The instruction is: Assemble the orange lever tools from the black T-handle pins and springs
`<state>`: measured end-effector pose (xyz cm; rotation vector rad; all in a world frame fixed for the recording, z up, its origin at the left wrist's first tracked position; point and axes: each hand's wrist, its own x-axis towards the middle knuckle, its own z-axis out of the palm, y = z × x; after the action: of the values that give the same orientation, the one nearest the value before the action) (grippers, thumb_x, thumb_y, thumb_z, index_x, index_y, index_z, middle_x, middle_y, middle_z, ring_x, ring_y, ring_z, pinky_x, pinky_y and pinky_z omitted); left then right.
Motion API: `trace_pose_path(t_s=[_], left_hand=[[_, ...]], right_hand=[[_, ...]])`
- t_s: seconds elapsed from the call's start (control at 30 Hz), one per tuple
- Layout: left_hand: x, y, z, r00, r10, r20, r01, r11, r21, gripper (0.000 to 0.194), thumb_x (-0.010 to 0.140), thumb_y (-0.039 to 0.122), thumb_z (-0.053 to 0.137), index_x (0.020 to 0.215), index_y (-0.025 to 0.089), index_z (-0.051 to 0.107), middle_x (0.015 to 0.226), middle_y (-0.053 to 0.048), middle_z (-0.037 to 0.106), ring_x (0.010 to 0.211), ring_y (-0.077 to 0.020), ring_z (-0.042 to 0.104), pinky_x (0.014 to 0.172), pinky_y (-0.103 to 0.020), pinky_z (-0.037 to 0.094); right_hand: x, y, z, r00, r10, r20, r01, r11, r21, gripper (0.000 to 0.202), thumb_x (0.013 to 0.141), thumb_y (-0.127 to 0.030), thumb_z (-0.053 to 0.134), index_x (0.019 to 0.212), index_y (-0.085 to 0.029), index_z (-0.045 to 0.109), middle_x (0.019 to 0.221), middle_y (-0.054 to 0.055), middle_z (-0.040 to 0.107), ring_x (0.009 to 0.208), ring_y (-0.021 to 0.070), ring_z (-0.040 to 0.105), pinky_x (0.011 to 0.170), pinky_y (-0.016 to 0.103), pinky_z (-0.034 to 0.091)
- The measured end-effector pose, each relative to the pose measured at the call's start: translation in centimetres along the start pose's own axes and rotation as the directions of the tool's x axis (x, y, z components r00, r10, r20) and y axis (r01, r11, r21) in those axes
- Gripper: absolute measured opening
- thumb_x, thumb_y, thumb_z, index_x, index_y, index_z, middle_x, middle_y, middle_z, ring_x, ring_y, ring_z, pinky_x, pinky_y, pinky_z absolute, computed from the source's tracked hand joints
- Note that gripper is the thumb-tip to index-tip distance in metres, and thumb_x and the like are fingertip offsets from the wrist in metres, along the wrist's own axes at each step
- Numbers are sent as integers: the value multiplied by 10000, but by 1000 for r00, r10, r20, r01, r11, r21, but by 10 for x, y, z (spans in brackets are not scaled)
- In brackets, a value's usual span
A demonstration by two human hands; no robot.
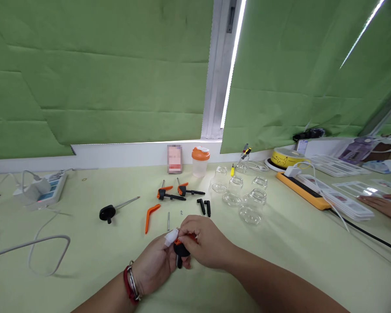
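Note:
A black-and-orange clamp-like piece (181,249) is held low over the table, mostly covered by fingers. My left hand (159,263) grips it from below and the left, with white wrapping around the thumb. From the right, the fingertips of my right hand (203,239) pinch its orange top. Beyond my hands lie a metal rod (168,221), a loose orange lever (151,216) and two short black parts (201,206). Farther back rest two similar black-and-orange clamp-like pieces, a left one (169,195) and a right one (189,190).
At left are a black-handled screwdriver (108,212), a power strip (52,191) and a looping white cable (67,248). Several glass jars (251,211) stand right of centre, near an orange-lidded cup (200,163). Another person's hand (382,206) rests at far right, beyond an orange-and-black power strip (303,191).

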<state>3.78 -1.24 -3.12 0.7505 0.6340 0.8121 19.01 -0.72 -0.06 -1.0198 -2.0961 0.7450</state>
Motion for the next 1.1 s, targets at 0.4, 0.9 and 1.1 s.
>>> trace_pose_path(t_s=[0.4,0.9,1.1], left_hand=[[3,1,-7,998,-45,-45,40,994,-104,213,870,344,574,941,162,657,906,-74,683,866,-206,612,740,-310,469],[-2,10,-2,987,68,146,-119,919,375,199,718,84,669,887,189,682,1042,-45,640,1041,-229,514,904,-347,399],[-3,9,-3,998,52,43,-66,864,500,232,730,136,664,951,205,641,842,-7,621,785,-177,537,736,-307,456]], right_hand=[[-1,9,6,971,-169,171,225,890,-396,220,712,-186,601,932,-178,615,965,59,625,899,208,512,873,368,343],[-1,3,-6,926,-224,302,347,820,-456,319,706,-64,544,995,-198,570,1076,54,589,987,205,463,925,368,280],[-1,0,-8,890,-267,369,428,765,-480,204,801,-156,541,1002,-172,574,1089,76,569,1010,207,464,929,356,302]])
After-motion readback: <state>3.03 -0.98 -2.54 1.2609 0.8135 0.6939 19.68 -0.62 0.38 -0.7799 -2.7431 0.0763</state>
